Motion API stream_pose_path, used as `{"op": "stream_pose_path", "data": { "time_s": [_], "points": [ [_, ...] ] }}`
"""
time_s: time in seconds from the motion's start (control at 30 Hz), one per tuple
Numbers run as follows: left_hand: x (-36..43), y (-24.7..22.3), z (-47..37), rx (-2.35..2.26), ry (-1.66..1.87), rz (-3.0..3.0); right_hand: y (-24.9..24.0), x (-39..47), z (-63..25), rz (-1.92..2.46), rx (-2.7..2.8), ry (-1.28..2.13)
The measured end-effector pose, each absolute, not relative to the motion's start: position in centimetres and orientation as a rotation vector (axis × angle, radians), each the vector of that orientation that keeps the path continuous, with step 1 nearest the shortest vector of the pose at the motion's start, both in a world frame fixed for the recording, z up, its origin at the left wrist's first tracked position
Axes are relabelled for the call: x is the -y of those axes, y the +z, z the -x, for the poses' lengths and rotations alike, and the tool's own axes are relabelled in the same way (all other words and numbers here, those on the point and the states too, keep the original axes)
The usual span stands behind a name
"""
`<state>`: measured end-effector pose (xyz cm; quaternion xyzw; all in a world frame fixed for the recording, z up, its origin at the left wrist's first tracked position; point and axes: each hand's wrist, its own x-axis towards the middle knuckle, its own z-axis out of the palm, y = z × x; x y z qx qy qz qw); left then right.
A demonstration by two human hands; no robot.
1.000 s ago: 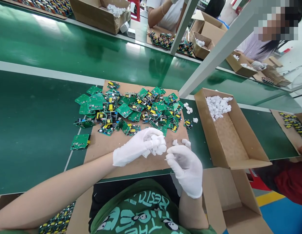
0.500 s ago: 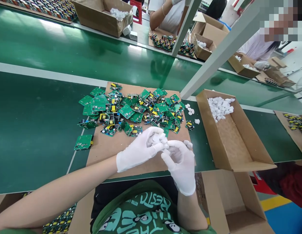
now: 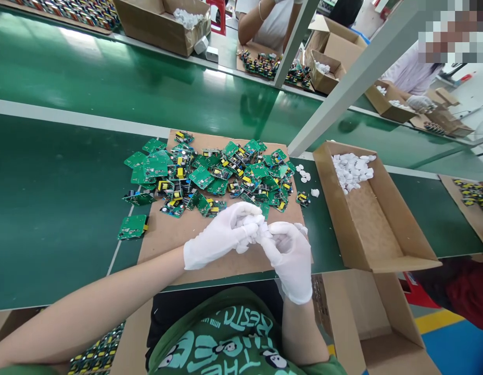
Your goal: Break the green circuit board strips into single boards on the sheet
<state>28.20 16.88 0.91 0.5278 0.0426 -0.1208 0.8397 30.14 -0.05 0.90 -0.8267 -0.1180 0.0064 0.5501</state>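
My left hand [image 3: 226,233], in a white glove, is curled around a clump of small white pieces [image 3: 247,229]. My right hand [image 3: 291,255], gloved too, has its thumb and fingertips pinched on a white piece at the edge of that clump. Both hands meet over the cardboard sheet [image 3: 167,239]. Just beyond them lies a heap of green circuit boards [image 3: 202,177] with yellow and black parts. One single board [image 3: 132,227] rests apart at the left. A few white pieces [image 3: 315,192] lie right of the heap.
An open cardboard box [image 3: 374,219] with white pieces at its far end stands at the right. Below it is another open box [image 3: 374,312]. A slanted metal post [image 3: 335,99] rises behind the heap. Across the bench, other people work beside boxes and boards.
My right hand has closed in on the clump, its fingertips now against the white pieces. My left hand has tilted slightly, and more white pieces show beneath its fingers.
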Motion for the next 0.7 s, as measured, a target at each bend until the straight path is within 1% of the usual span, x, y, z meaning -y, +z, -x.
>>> {"op": "stream_pose_path", "data": {
  "time_s": [0.17, 0.3, 0.4, 0.6, 0.7],
  "points": [
    [-17.1, 0.6, -28.1, -0.122, -0.260, -1.116, 1.2, 0.5, -30.4, 1.851, 0.256, 0.125],
    [-17.4, 0.5, -28.2, -0.089, -0.293, -1.100, 1.0, 1.0, -30.4, 1.652, 0.170, 0.304],
    [-17.6, 0.6, -28.3, -0.078, -0.293, -1.097, 0.7, 1.1, -30.4, 1.533, 0.123, 0.369],
    [-17.7, 1.3, -28.3, -0.088, -0.346, -1.030, 0.6, 1.5, -30.4, 1.474, 0.076, 0.335],
    [-17.9, 1.6, -28.4, -0.147, -0.399, -1.012, 0.9, 2.5, -30.8, 1.406, 0.009, 0.212]
  ]
}}
